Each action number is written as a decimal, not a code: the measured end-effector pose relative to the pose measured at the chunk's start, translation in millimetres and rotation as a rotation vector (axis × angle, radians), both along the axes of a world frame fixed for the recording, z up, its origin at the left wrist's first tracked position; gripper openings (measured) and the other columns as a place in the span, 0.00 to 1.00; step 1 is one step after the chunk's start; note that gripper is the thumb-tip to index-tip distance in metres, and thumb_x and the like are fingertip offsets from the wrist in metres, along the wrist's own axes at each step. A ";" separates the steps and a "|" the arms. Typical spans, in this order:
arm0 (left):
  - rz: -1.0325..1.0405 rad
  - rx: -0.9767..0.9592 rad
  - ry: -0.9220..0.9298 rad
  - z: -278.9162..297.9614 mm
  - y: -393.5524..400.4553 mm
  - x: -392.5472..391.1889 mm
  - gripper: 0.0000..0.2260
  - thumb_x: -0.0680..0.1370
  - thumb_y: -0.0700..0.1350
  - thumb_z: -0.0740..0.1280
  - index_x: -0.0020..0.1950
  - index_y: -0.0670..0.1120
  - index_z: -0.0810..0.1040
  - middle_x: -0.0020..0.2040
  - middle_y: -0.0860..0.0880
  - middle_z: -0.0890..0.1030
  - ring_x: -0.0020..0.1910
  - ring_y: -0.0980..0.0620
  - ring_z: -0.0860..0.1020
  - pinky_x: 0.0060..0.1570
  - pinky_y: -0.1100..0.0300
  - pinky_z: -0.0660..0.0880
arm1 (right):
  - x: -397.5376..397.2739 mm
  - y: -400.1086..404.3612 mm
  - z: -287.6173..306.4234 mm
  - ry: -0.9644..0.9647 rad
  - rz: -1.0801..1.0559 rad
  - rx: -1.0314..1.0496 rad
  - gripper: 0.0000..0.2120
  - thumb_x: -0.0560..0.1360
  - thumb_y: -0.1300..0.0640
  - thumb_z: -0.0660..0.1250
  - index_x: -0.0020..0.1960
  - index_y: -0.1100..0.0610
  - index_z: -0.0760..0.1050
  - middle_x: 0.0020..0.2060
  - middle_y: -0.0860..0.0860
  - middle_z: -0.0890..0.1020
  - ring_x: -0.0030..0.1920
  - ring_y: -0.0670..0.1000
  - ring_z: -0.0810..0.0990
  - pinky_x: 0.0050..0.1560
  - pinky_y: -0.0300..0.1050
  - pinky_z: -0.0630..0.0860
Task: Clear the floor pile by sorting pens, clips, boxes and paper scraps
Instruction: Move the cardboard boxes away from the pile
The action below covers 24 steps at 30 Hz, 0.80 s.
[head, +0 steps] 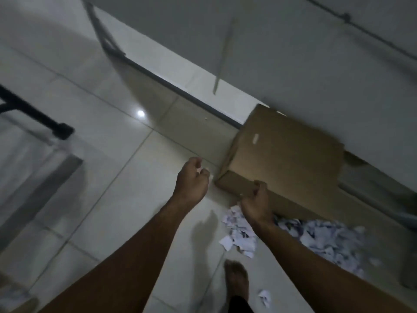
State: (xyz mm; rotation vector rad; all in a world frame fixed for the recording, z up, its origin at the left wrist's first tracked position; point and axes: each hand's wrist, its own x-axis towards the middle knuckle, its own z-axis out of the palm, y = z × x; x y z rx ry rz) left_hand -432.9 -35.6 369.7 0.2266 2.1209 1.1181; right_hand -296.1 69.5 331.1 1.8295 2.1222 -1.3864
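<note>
The frame is motion-blurred. A brown cardboard box (288, 159) stands on the tiled floor against the wall. In front of it, to the right, lies a pile of torn white paper scraps (316, 236). My left hand (191, 179) hovers just left of the box's near corner with its fingers curled, and a small white paper scrap (199, 170) shows between them. My right hand (256, 199) is in front of the box's lower edge, above the pile, fingers curled inward. Blur hides whether it holds anything.
My bare foot (237, 281) stands on the floor below the pile, with a stray scrap (264, 297) beside it. A black metal furniture leg (61, 131) and a grey frame are at the left. A thin stick (223, 57) leans on the wall.
</note>
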 end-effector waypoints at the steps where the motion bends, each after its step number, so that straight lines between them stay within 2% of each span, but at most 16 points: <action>1: -0.026 -0.017 0.007 -6.5 25.2 6.3 0.18 0.80 0.43 0.63 0.70 0.43 0.70 0.66 0.45 0.74 0.62 0.46 0.74 0.62 0.56 0.70 | 12.0 22.9 -4.2 -0.029 -0.005 0.060 0.26 0.74 0.61 0.66 0.70 0.56 0.64 0.64 0.58 0.73 0.59 0.58 0.76 0.59 0.49 0.75; 3: -0.088 -0.064 0.032 -24.2 84.7 20.8 0.21 0.79 0.43 0.64 0.72 0.42 0.68 0.68 0.43 0.73 0.64 0.45 0.73 0.64 0.56 0.69 | 42.1 77.3 -15.1 -0.101 -0.022 0.191 0.23 0.75 0.61 0.65 0.69 0.57 0.66 0.63 0.58 0.72 0.58 0.59 0.75 0.54 0.45 0.72; 6: -0.186 -0.135 0.131 -57.0 138.3 30.5 0.23 0.77 0.47 0.66 0.70 0.42 0.68 0.66 0.42 0.73 0.63 0.41 0.74 0.62 0.50 0.73 | 74.4 135.0 -29.3 -0.194 -0.002 0.314 0.22 0.75 0.61 0.64 0.68 0.58 0.67 0.65 0.59 0.69 0.61 0.61 0.71 0.56 0.52 0.73; 9: -0.272 -0.232 0.229 -92.4 184.5 45.7 0.30 0.72 0.55 0.68 0.69 0.42 0.68 0.65 0.41 0.74 0.62 0.39 0.74 0.58 0.44 0.75 | 106.6 187.6 -47.8 -0.311 -0.016 0.362 0.26 0.73 0.59 0.65 0.69 0.58 0.65 0.67 0.60 0.65 0.66 0.63 0.65 0.59 0.57 0.70; 13: -0.269 -0.422 0.346 -107.8 223.8 58.5 0.39 0.70 0.57 0.73 0.72 0.40 0.60 0.67 0.39 0.67 0.66 0.37 0.68 0.60 0.44 0.70 | 132.9 233.8 -65.6 -0.335 -0.231 0.205 0.37 0.70 0.50 0.70 0.73 0.57 0.56 0.69 0.59 0.61 0.69 0.63 0.61 0.63 0.56 0.67; 15: -0.183 -0.454 0.285 -118.8 231.7 56.5 0.43 0.66 0.59 0.76 0.72 0.42 0.59 0.67 0.40 0.68 0.65 0.37 0.69 0.61 0.42 0.71 | 140.5 247.4 -75.4 -0.285 -0.314 0.063 0.43 0.70 0.47 0.72 0.75 0.58 0.52 0.71 0.60 0.62 0.71 0.63 0.62 0.66 0.56 0.66; 17: -0.112 -0.457 0.210 -127.2 236.5 51.5 0.45 0.63 0.59 0.78 0.71 0.43 0.61 0.67 0.41 0.71 0.65 0.37 0.71 0.61 0.40 0.71 | 145.2 254.8 -83.9 -0.199 -0.373 -0.029 0.46 0.69 0.44 0.73 0.76 0.59 0.52 0.72 0.59 0.65 0.70 0.62 0.66 0.67 0.55 0.67; 21: -0.038 -0.415 0.141 -131.5 242.6 47.3 0.39 0.63 0.52 0.79 0.68 0.44 0.65 0.65 0.43 0.73 0.63 0.39 0.73 0.62 0.41 0.71 | 156.6 258.9 -89.9 -0.114 -0.436 -0.006 0.41 0.69 0.46 0.76 0.73 0.60 0.60 0.68 0.57 0.71 0.67 0.61 0.71 0.66 0.55 0.70; 24: 0.015 -0.346 0.103 -119.1 240.2 52.5 0.31 0.66 0.50 0.73 0.65 0.46 0.66 0.62 0.44 0.75 0.60 0.39 0.75 0.60 0.40 0.72 | 163.1 256.7 -83.9 -0.079 -0.472 0.054 0.40 0.68 0.47 0.77 0.72 0.59 0.63 0.67 0.57 0.73 0.65 0.60 0.73 0.63 0.53 0.72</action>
